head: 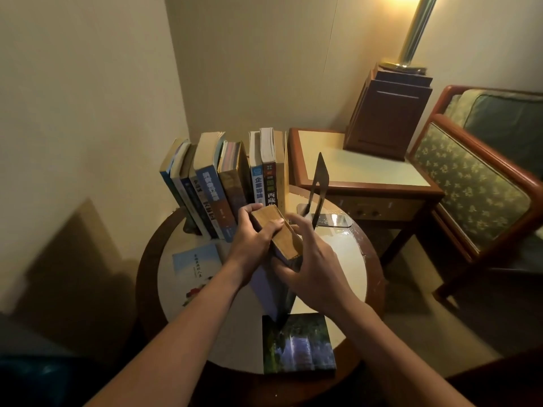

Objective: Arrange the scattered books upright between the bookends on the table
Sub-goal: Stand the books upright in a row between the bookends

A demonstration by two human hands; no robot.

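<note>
We see both hands on one thick book point(277, 235) with yellowed page edges and a purple cover, held tilted just above the middle of the round table point(349, 259). The left hand point(252, 235) grips its far end, fingers curled over the top and thumb laid across the pages. The right hand point(313, 261) holds the near end, thumb pressed to the corner; its fingers on the far side are blurred. Right behind the hands stands the row of books point(229, 177), spines toward us, most leaning left against the dark left bookend point(190, 229), of which only the foot shows. The metal right bookend point(319, 183) stands apart from the last upright book, leaving an open gap between them, and the held book sits just in front of that gap, with the right hand's fingers near the bookend's base. Two more books lie flat on the table: a pale blue book point(196, 259) to the left, partly under the left forearm, and a green book point(298, 345) at the near edge, jutting over the rim. Close beyond the table on the right we find a side table point(361, 171) touching or nearly touching the rim, carrying a lamp point(388, 116) on a boxy wooden base, and beside it an armchair point(482, 183) with patterned green padding.
</note>
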